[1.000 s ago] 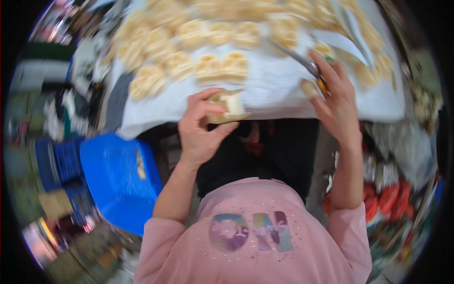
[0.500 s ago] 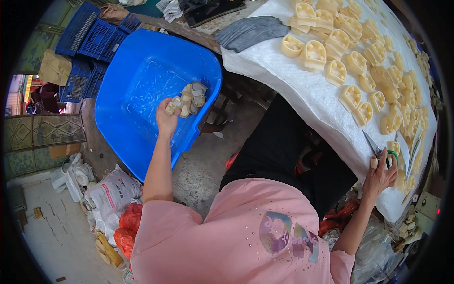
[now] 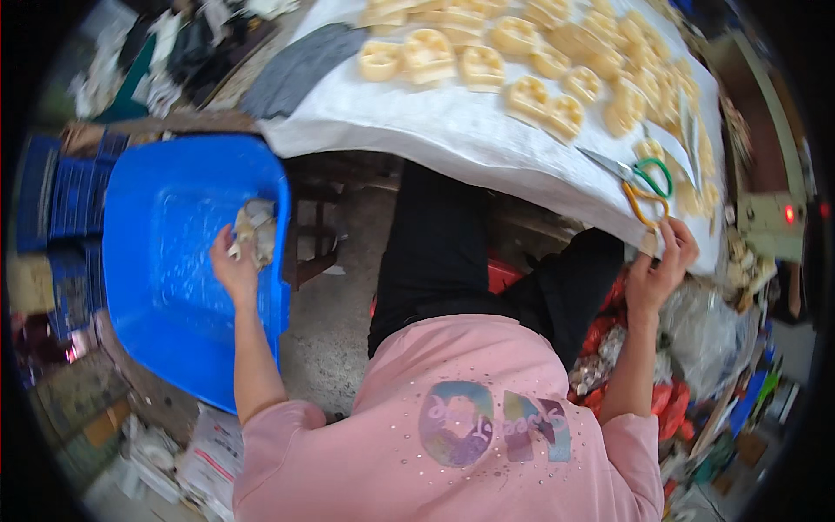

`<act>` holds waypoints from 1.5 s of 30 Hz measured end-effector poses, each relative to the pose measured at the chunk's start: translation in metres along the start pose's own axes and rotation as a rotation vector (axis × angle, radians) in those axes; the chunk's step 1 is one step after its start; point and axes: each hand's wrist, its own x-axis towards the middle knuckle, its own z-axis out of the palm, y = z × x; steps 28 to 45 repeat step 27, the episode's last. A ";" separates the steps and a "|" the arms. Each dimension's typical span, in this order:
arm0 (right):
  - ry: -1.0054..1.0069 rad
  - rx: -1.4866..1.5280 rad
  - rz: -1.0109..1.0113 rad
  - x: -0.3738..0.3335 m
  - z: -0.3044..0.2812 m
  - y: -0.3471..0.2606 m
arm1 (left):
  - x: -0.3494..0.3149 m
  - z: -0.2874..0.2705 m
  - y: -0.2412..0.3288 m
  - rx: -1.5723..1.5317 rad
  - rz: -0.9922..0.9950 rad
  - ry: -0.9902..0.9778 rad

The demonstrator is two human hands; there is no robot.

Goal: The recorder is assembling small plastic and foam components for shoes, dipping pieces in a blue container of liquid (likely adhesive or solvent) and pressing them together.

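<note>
My left hand is inside the blue plastic tub, its fingers closed at a small cluster of cream and greyish moulded pieces by the tub's right wall. It appears to grip one pale piece, though blur hides the exact hold. At the right edge of the white cloth, my right hand has its thumb and index finger apart, close beside the orange handle loop of the scissors. Something beige wraps the thumb. The scissors lie on the cloth, blades pointing left, with one green loop. Many cream moulded pieces cover the cloth beyond.
A dark grey sheet lies on the cloth's left corner. Blue crates are stacked left of the tub. A wooden stool stands partly under the table. Plastic bags are piled at the right, and a white sack lies at lower left.
The view has swung, shifting the tub and table leftward. My right hand has drawn back from the scissors, uncovering their orange loop. My left hand stays at the pieces in the tub.
</note>
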 end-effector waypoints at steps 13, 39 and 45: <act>-1.128 0.391 0.360 -0.161 0.108 -0.021 | -0.109 0.082 0.293 -0.440 0.905 -0.880; -1.235 0.615 0.459 -0.229 0.121 -0.051 | -0.223 0.252 0.386 0.178 1.159 -1.762; -1.235 0.615 0.459 -0.229 0.121 -0.051 | -0.223 0.252 0.386 0.178 1.159 -1.762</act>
